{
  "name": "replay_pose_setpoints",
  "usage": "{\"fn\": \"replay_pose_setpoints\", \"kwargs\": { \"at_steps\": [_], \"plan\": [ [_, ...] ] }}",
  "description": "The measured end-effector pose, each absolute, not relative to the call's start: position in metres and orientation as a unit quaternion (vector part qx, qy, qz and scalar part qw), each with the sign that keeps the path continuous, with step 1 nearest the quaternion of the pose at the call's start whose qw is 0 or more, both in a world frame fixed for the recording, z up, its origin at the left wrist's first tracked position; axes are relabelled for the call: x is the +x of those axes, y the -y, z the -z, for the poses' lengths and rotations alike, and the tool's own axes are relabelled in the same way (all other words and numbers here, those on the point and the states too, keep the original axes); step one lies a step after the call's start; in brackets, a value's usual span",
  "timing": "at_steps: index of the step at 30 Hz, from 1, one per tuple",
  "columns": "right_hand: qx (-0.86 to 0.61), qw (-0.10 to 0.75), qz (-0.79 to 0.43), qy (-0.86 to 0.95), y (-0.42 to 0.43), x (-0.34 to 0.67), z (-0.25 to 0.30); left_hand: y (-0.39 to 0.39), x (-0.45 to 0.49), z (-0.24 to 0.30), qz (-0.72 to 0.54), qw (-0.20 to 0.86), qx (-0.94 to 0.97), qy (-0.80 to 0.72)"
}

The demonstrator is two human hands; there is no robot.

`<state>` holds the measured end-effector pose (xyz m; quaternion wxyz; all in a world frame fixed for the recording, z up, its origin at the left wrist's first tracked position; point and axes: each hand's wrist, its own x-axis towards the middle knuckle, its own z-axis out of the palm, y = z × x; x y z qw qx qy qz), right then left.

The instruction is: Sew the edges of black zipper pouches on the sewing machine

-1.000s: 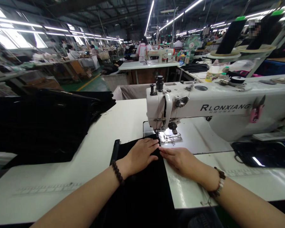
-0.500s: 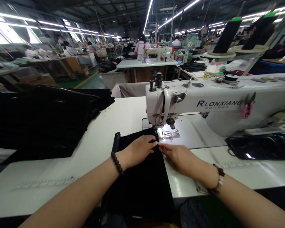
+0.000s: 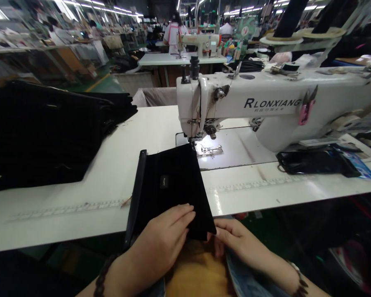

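Note:
A flat black fabric piece (image 3: 179, 177) with a small dark label (image 3: 164, 182) lies on the white sewing table. A stiff black strip (image 3: 136, 198) runs along its left edge. The far corner reaches under the presser foot of the white sewing machine (image 3: 228, 99). My left hand (image 3: 165, 235) rests over the near part of the fabric, fingers stretched across it; its thumb is hidden. At the near right corner, my right hand (image 3: 235, 239) pinches the fabric edge between thumb and fingers. The near end of the piece overhangs the table's front edge.
A thick pile of black pieces (image 3: 46, 132) covers the table's left side. A black pouch-like item (image 3: 315, 163) lies to the right. Small pink-handled snips (image 3: 307, 108) hang on the machine arm. Ruler markings (image 3: 253, 182) run along the table. Other people sit farther back.
Both hands have moved from beside the needle area toward me, down to the fabric's near end. The label now shows. The view has tilted downward.

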<state>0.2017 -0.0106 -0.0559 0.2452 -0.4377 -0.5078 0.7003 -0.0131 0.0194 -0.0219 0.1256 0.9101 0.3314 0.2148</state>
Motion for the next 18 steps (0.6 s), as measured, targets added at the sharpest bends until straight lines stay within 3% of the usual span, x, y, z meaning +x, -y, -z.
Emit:
{"fn": "replay_pose_setpoints", "kwargs": {
  "at_steps": [10,14,18],
  "plan": [
    [-0.401,0.296,-0.774,0.391,0.011,0.187,0.055,-0.018,-0.013,0.022,-0.239,0.252,0.861,-0.372],
    [-0.409,0.283,-0.783,0.375,0.011,0.186,0.057,-0.018,-0.013,0.019,-0.203,0.241,0.884,-0.345],
    [-0.428,0.277,-0.777,0.37,0.012,0.187,0.058,-0.016,0.001,0.016,-0.206,0.154,0.908,-0.33]
  ]
}}
